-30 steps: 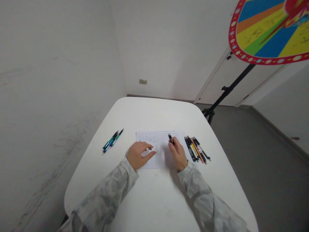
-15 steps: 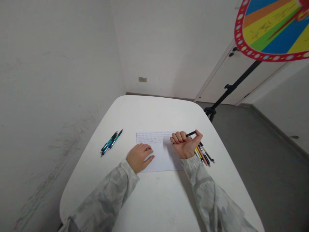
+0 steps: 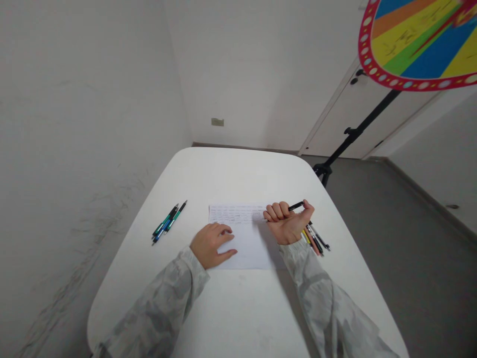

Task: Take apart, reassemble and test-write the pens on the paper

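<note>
right grip [image 3: 287, 223] curls around a black pen [image 3: 296, 206].

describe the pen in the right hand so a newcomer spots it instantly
Find the white table, then the paper lying on it. By the paper's right side, the right hand holds a black pen. Unlike the left-side pens and right-side pens lying loose, this one is gripped.

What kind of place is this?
Probably a plain indoor room, perhaps an office or activity space, judging by the white table, the pale door and the colourful wheel on a black stand.
</note>
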A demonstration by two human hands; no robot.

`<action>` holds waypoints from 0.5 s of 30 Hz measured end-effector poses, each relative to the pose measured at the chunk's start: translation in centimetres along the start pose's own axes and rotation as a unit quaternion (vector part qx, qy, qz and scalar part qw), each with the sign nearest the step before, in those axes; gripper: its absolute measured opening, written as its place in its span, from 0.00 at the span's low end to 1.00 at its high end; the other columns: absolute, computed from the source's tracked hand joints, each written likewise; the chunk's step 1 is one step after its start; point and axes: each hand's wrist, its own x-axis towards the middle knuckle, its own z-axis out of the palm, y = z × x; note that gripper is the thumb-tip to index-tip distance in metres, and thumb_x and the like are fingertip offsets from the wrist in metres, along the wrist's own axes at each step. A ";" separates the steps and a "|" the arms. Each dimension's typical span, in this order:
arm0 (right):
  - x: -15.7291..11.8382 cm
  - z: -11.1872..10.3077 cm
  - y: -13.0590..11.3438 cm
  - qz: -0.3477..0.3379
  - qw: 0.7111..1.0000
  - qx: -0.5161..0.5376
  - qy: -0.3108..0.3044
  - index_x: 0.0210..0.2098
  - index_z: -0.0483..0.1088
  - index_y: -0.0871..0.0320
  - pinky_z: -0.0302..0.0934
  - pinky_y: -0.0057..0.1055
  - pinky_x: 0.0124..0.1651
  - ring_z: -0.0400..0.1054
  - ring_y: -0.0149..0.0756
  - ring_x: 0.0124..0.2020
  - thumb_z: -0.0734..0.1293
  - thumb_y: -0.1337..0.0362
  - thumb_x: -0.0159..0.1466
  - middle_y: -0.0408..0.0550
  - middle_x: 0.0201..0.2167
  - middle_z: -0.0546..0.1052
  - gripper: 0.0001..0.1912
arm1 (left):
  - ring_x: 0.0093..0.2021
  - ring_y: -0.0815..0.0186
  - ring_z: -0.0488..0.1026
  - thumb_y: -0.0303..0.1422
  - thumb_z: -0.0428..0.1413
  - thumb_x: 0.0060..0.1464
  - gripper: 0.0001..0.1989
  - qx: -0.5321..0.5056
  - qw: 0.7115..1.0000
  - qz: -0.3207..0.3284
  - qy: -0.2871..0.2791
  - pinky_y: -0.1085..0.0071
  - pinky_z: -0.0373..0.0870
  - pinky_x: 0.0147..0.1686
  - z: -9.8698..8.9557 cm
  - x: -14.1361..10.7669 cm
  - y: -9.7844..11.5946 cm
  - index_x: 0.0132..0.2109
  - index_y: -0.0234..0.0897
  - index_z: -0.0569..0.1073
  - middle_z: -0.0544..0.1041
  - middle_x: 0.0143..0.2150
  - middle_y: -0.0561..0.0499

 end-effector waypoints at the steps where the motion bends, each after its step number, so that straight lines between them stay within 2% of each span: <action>1: 0.0 0.0 0.0 -0.004 1.000 -0.003 0.000 0.18 0.41 0.52 0.45 0.33 0.21 0.39 0.29 0.18 0.64 0.35 0.60 0.36 0.14 0.44 0.36 | 0.45 0.57 0.78 0.44 0.65 0.63 0.15 0.000 1.000 -0.001 0.000 0.57 0.74 0.46 0.0 0.0 0.0 0.49 0.38 0.78 0.81 0.50 0.42; 11: -0.4 1.3 0.2 -0.044 0.987 -0.154 0.028 0.15 0.43 0.52 0.44 0.33 0.20 0.37 0.30 0.17 0.59 0.28 0.60 0.36 0.14 0.41 0.39 | 0.46 0.56 0.78 0.44 0.65 0.63 0.15 0.004 1.000 -0.006 -0.009 0.56 0.74 0.47 0.1 0.0 0.1 0.49 0.39 0.78 0.81 0.51 0.42; 15: -0.5 1.5 0.2 -0.048 0.984 -0.168 0.026 0.16 0.45 0.51 0.43 0.33 0.20 0.36 0.31 0.18 0.57 0.26 0.61 0.36 0.15 0.41 0.39 | 0.46 0.56 0.78 0.43 0.65 0.63 0.15 0.002 1.000 -0.006 -0.005 0.57 0.74 0.47 0.1 0.0 0.0 0.50 0.39 0.78 0.81 0.51 0.42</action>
